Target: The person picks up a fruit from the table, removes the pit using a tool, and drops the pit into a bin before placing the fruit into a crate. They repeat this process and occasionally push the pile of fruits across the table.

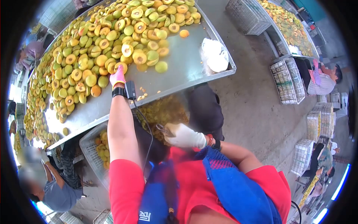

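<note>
Now left hand point(118, 77), right hand point(185, 136), one tool point(163, 130).

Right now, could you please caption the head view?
Pink-gloved left hand touches a peach on the table; white-gloved right hand grips a tool.

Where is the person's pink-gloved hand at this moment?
In the head view, the pink-gloved left hand is left of centre, resting at the near edge of the heap of halved yellow-green fruit on the metal table.
</note>
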Motion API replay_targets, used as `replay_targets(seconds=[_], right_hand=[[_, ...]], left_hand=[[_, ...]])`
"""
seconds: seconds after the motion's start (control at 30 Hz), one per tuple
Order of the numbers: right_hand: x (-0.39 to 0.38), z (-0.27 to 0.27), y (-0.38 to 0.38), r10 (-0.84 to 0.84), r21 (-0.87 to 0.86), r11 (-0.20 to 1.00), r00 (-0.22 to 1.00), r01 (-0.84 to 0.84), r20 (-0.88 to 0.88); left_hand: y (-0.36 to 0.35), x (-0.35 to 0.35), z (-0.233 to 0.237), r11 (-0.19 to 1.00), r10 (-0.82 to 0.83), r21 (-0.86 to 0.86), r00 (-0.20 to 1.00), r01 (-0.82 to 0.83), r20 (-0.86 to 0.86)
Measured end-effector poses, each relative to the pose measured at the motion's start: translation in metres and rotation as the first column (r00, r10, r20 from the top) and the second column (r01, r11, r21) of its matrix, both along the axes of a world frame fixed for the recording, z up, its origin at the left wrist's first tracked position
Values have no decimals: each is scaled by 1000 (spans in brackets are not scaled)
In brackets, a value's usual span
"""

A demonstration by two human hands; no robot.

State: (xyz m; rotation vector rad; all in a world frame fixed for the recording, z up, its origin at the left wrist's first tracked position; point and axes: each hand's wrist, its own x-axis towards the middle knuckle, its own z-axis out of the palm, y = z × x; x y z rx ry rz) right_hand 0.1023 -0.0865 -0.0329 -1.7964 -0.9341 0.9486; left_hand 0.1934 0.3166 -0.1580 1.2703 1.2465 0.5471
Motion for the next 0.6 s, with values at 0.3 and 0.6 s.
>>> replay_targets(seconds=[0.3, 0.6], right_hand=[[7, -6, -3, -1, 77, 997, 997, -5, 74], [22, 27, 9, -333, 467, 872, 878, 148, 344]], left_hand=[[-47, -3, 45, 968, -105, 240, 985, 69, 140], [-173, -120, 157, 904, -404, 76, 779, 422, 480]])
